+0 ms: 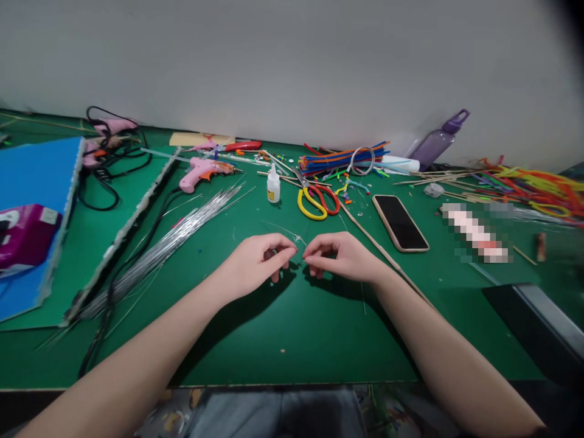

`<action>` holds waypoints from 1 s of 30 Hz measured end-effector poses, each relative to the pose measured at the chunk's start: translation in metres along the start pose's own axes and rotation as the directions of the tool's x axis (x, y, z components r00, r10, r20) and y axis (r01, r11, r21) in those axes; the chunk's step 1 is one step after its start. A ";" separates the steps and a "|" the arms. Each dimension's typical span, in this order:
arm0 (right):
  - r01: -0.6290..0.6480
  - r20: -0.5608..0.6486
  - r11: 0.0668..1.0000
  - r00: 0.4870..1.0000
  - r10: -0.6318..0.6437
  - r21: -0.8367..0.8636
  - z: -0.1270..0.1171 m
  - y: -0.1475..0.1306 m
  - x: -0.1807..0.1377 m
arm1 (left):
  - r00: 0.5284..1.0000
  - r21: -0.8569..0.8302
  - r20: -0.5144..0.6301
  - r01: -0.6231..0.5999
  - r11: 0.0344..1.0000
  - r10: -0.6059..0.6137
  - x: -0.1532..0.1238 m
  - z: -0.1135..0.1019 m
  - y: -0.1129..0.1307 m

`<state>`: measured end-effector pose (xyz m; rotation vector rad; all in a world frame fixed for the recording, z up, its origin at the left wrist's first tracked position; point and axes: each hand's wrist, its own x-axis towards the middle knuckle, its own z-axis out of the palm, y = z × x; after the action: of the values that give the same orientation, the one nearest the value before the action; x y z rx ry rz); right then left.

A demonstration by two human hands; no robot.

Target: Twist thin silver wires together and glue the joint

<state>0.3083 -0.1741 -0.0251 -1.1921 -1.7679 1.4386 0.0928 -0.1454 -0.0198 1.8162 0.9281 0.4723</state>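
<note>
My left hand (pixel 255 258) is closed in a pinch, thumb against fingertips, over the middle of the table. Facing it a short gap away, my right hand (pixel 340 258) pinches in the same way. Between the fingertips runs a thin silvery wire (pixel 297 238) with a small pale knot or twist on it. It is too fine to follow fully inside the fingers. Just beyond the hands stand a small white glue bottle (pixel 273 186) and scissors (pixel 314 198) with yellow and red handles. A bundle of similar silvery wires (pixel 182 228) lies to the left.
A pink glue gun (pixel 201 173) with a black cord lies at the back left, near a blue board (pixel 36 158). Rightward are a phone (pixel 401 224), a thin wooden stick (pixel 374 243), pipe cleaners (pixel 340 161), a purple bottle (pixel 440 143) and a dark object (pixel 538 328).
</note>
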 end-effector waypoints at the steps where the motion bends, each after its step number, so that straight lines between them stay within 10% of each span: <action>1: -0.003 0.015 1.000 1.000 0.003 -0.004 0.000 0.000 0.000 | 1.000 0.019 -0.004 -0.010 1.000 0.010 -0.001 -0.001 -0.001; 13: -0.014 -0.119 1.000 0.993 0.017 0.021 0.001 0.003 0.001 | 0.908 0.442 -0.316 -0.118 0.889 0.277 -0.009 -0.002 -0.002; 18: 0.036 -0.405 0.866 0.873 -0.270 -0.498 -0.007 0.005 0.001 | 0.842 0.547 -0.314 -0.218 0.808 0.439 -0.007 -0.003 -0.009; 24: 0.232 -0.163 0.576 0.818 -0.551 -0.783 -0.008 0.012 0.007 | 0.798 0.572 -0.252 -0.333 0.749 0.548 -0.005 0.001 -0.008; 30: 0.248 -0.130 0.525 0.803 -0.581 -0.815 -0.004 0.017 0.011 | 0.806 0.514 -0.197 -0.400 0.759 0.558 -0.003 0.007 -0.003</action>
<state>0.3116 -0.1625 -0.0417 -1.1668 -2.2184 0.0573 0.0940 -0.1515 -0.0255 2.4810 0.8229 0.9959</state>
